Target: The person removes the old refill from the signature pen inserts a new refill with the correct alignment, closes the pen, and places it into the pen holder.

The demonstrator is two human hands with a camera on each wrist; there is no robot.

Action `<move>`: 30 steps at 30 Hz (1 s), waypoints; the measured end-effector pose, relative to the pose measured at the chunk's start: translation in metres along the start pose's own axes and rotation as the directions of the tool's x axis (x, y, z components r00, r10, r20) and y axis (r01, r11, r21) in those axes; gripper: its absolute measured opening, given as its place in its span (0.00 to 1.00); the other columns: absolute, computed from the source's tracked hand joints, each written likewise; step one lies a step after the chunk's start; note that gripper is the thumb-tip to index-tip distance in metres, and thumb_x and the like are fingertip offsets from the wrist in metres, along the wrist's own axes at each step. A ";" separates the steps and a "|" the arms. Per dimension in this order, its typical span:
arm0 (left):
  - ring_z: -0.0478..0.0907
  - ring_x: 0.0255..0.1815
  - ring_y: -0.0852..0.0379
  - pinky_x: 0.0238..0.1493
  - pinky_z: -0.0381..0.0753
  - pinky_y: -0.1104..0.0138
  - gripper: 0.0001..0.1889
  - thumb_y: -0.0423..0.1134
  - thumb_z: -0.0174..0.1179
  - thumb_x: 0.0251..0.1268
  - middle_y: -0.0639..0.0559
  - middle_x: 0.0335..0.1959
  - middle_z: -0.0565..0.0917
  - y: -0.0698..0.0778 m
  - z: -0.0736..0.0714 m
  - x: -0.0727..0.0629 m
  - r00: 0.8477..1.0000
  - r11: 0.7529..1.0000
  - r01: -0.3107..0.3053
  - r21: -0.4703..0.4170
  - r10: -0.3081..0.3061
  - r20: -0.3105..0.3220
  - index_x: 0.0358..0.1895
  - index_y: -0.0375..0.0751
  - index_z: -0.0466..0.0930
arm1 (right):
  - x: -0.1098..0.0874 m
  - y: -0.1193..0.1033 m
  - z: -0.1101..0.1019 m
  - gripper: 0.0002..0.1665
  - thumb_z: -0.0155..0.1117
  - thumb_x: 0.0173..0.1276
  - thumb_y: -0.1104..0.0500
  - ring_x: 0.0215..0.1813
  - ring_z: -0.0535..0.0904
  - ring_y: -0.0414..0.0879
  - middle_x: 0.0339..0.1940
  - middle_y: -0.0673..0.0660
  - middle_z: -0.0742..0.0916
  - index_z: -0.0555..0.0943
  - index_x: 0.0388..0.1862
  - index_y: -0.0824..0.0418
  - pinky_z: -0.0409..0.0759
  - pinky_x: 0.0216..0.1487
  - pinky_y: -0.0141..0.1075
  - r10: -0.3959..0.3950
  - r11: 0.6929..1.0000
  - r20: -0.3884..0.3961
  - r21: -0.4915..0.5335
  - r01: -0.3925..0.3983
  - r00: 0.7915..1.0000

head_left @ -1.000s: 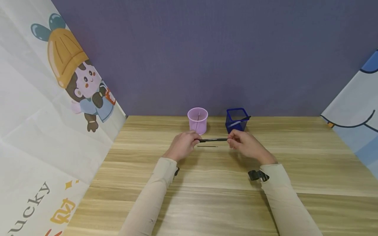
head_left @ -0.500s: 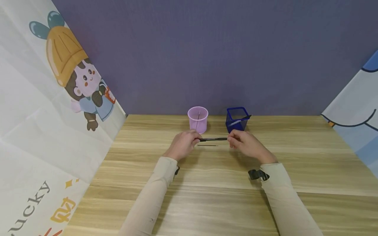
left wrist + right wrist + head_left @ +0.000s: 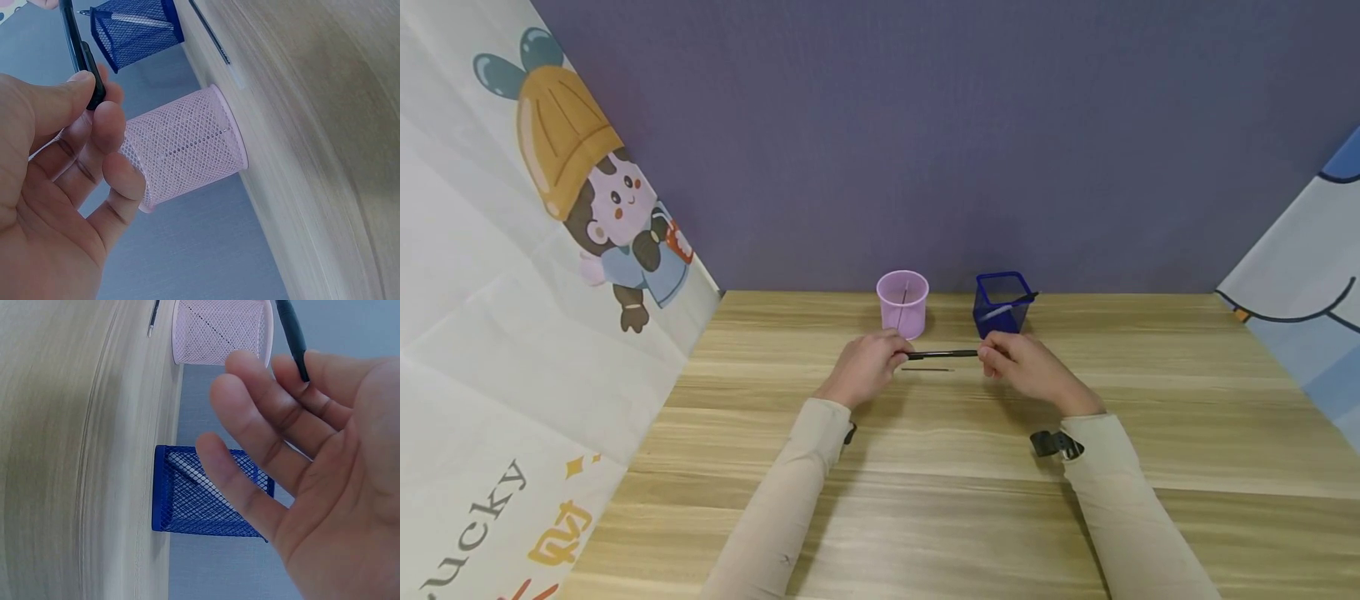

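Note:
A black pen (image 3: 946,355) is stretched level between both hands above the wooden table. My left hand (image 3: 867,367) pinches its clip end between thumb and fingertips; the clip (image 3: 91,60) shows in the left wrist view. At the other end, my right hand (image 3: 1036,372) pinches the tapered tip (image 3: 304,365) with thumb and index finger, its other fingers loosely bent. Beneath the pen, a thin pen refill (image 3: 927,370) lies on the table. Behind the left hand stands a pink mesh pen holder (image 3: 904,319), with a thin dark stick inside.
A blue square mesh pen holder (image 3: 992,322) stands behind my right hand, a pen (image 3: 1019,303) leaning in it and poking over the rim. The wooden table (image 3: 940,500) ends at a dark blue-grey panel (image 3: 925,150). Printed cloths hang at both sides.

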State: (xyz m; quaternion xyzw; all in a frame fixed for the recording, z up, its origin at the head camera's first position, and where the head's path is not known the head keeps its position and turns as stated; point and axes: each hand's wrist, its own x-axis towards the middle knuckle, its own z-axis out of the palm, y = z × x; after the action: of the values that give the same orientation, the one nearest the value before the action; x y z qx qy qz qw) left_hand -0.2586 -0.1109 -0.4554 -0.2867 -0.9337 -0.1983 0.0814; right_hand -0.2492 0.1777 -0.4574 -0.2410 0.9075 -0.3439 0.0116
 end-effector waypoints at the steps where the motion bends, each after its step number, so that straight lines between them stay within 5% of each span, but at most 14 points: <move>1: 0.86 0.49 0.55 0.53 0.85 0.58 0.08 0.38 0.63 0.73 0.55 0.45 0.88 0.000 0.000 0.000 1.000 1.000 0.000 -0.001 0.000 -0.001 0.48 0.46 0.89 | 0.000 0.000 0.000 0.17 0.51 0.84 0.53 0.26 0.74 0.41 0.28 0.57 0.86 0.81 0.37 0.59 0.71 0.28 0.33 0.000 1.000 0.000 -0.002 0.000 1.000; 18: 0.86 0.47 0.55 0.52 0.85 0.59 0.08 0.38 0.63 0.72 0.56 0.44 0.88 0.000 0.000 0.000 1.000 1.000 -0.001 0.011 0.002 -0.003 0.48 0.47 0.89 | 0.003 0.001 0.002 0.19 0.51 0.83 0.57 0.27 0.75 0.40 0.23 0.48 0.82 0.80 0.28 0.54 0.75 0.32 0.33 -0.019 0.999 -0.020 -0.032 0.018 1.000; 25: 0.86 0.47 0.56 0.53 0.85 0.58 0.08 0.37 0.63 0.72 0.56 0.45 0.88 -0.002 0.000 0.000 1.000 1.000 0.000 0.005 0.000 -0.001 0.49 0.47 0.89 | 0.001 -0.001 0.000 0.12 0.56 0.81 0.52 0.30 0.81 0.48 0.29 0.55 0.86 0.80 0.43 0.60 0.76 0.30 0.35 0.038 0.998 0.005 0.053 -0.038 0.999; 30: 0.86 0.46 0.56 0.52 0.85 0.59 0.08 0.38 0.63 0.72 0.56 0.44 0.87 -0.004 0.000 0.000 1.000 1.000 0.002 0.007 -0.002 -0.006 0.49 0.47 0.89 | 0.000 -0.003 0.000 0.11 0.65 0.75 0.58 0.34 0.80 0.47 0.34 0.54 0.86 0.76 0.50 0.59 0.76 0.34 0.35 0.050 0.995 0.006 0.089 -0.050 0.999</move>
State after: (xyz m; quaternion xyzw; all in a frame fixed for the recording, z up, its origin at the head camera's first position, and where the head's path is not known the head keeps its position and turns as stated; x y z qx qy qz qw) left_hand -0.2608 -0.1135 -0.4570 -0.2851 -0.9344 -0.1959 0.0851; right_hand -0.2480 0.1763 -0.4554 -0.2182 0.8970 -0.3830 0.0327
